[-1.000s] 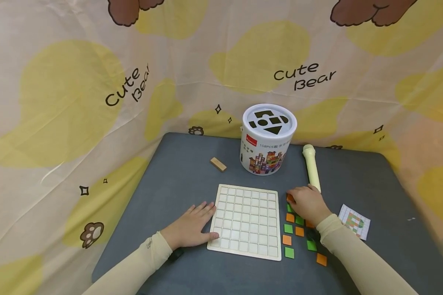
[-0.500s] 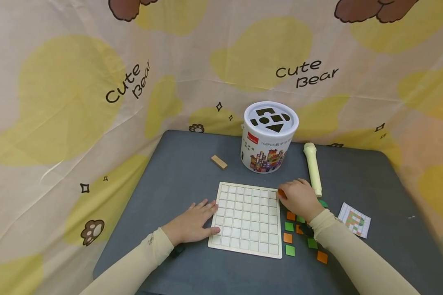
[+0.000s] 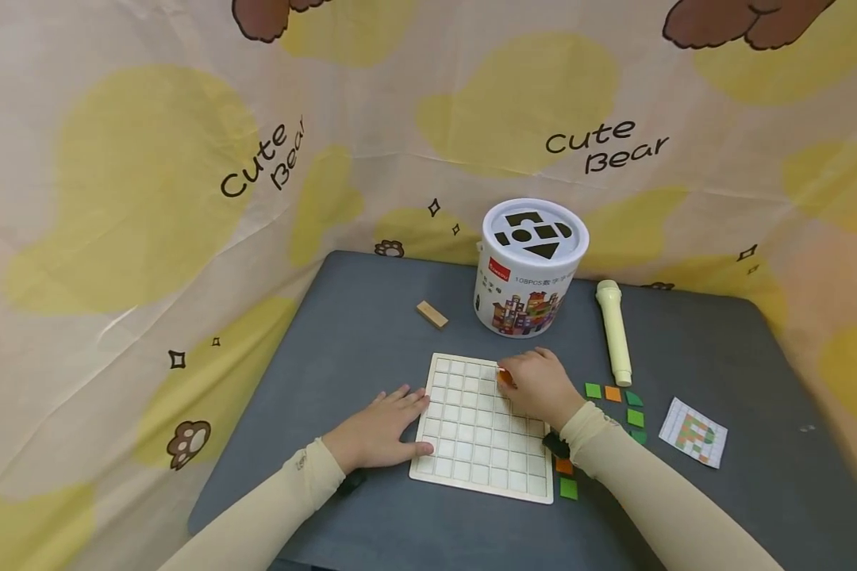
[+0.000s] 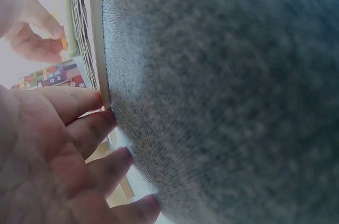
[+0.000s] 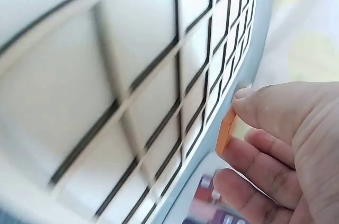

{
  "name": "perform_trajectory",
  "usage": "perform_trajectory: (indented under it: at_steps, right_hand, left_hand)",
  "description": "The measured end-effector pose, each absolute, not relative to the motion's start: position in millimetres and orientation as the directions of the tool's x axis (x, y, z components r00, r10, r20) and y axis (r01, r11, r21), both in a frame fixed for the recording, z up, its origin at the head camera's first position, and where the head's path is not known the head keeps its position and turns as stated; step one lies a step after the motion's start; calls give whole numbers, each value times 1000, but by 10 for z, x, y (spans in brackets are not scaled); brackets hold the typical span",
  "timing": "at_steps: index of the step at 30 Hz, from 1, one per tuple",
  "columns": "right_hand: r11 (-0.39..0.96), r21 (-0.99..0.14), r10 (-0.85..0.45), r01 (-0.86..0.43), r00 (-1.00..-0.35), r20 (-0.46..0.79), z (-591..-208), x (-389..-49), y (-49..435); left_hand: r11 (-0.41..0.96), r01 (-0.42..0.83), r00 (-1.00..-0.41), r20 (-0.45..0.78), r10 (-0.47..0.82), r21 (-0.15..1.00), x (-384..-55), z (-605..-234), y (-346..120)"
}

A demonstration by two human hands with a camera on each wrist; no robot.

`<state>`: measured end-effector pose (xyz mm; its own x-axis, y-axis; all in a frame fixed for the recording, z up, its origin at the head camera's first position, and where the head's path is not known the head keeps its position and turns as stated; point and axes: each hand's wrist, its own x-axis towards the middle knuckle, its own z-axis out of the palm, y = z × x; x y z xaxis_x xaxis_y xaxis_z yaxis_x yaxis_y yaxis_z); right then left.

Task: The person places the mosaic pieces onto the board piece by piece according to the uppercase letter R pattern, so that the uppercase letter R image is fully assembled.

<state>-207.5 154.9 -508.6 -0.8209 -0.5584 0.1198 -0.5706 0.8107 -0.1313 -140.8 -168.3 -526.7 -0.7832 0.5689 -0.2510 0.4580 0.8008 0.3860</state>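
Observation:
A wooden grid board (image 3: pixel 471 428) with white square cells lies on the dark table. My left hand (image 3: pixel 378 432) is spread flat at its left edge, and in the left wrist view the fingertips (image 4: pixel 108 115) touch the board's side. Over the board's upper right part, my right hand (image 3: pixel 543 385) pinches an orange square tile (image 5: pixel 226 130) between thumb and fingers. The tile looks held just above the cells. Right of the board lie loose green tiles (image 3: pixel 593 390) and orange tiles (image 3: pixel 612 393); some are hidden behind the right wrist.
A white lidded bucket (image 3: pixel 532 270) with shape cut-outs stands behind the board. Left of it lies a small wooden block (image 3: pixel 432 314). A pale yellow toy microphone (image 3: pixel 615 333) and a paper pattern card (image 3: pixel 693 432) lie on the right side. A printed cloth (image 3: pixel 371 103) hangs behind.
My right hand has picked up the orange tile from the group on the right and carried it left over the board. The left hand has stayed at the board's edge.

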Motion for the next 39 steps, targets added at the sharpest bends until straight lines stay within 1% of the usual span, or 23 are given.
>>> perform_trajectory:
  at_steps: [3,9,12,16,21,26,30,36,39]
  right_hand:
    - [798,-124,-579,-589,-808,112,-5121,-2089,1409]
    - [783,-168,-596,-598,-800,71,-5176,-2096,1194]
    - [782,-182,-598,-596,-800,48,-5205,-2089,1143]
    - [777,-170,-607,-605,-793,49,-5220,-2076,1092]
    - [775,-145,-613,-616,-787,68,-5208,-2075,1043]
    - [778,-149,-607,-611,-791,76,-5234,-2059,1064]
    - [788,-157,-595,-596,-802,57,-5269,-2039,1086]
    - [778,-162,-601,-607,-794,89,-5278,-2070,1071]
    - [779,-173,-597,-602,-797,85,-5245,-2086,1090]
  left_hand:
    - [803,457,-785,-250,567,382,-1408,-5273,-1685]
    - [805,458,-787,-248,564,376,-1405,-5290,-1677]
    - [805,461,-783,-256,567,374,-1397,-5289,-1664]
    - [807,454,-782,-266,564,377,-1386,-5265,-1663]
    - [806,451,-784,-260,563,384,-1391,-5244,-1677]
    - [807,449,-784,-263,562,385,-1387,-5261,-1639]
    - [802,449,-778,-269,568,395,-1378,-5283,-1608]
    - [807,435,-792,-257,554,400,-1385,-5267,-1653]
    - [803,432,-794,-249,555,412,-1393,-5262,-1674]
